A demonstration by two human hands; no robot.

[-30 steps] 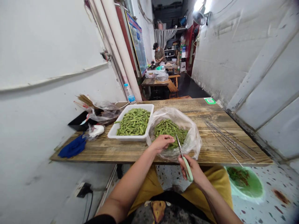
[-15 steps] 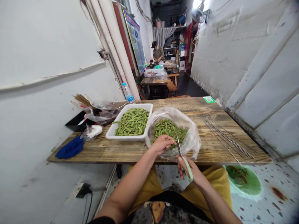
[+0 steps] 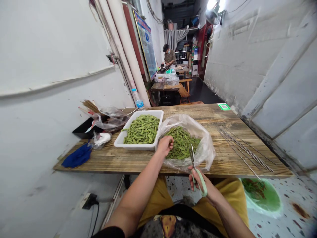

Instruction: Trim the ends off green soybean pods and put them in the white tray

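Observation:
My right hand (image 3: pixel 199 180) is closed around the green handles of a pair of scissors (image 3: pixel 203 183), whose metal blades point up and away over the near side of a clear plastic bag (image 3: pixel 206 142). Inside the open bag lies a heap of green soybean pods (image 3: pixel 184 142). At the bag's left side my left hand (image 3: pixel 165 145) is held with its fingers curled in; whatever they may hold is hidden. Just left of it stands a white plastic tray (image 3: pixel 119 142) filled with more green pods (image 3: pixel 142 129).
Several metal skewers (image 3: pixel 244 148) lie on the table's right side. Along the left are a blue cloth (image 3: pixel 78 155), a black box (image 3: pixel 85 129) and a water bottle (image 3: pixel 139 103). A green basin (image 3: pixel 268 198) sits on the floor. Another person (image 3: pixel 170 56) stands far back.
My left hand has moved left, away from the scissor blades to the bag's left side. The scissors stay in my right hand, slightly lower. The view has shifted a little.

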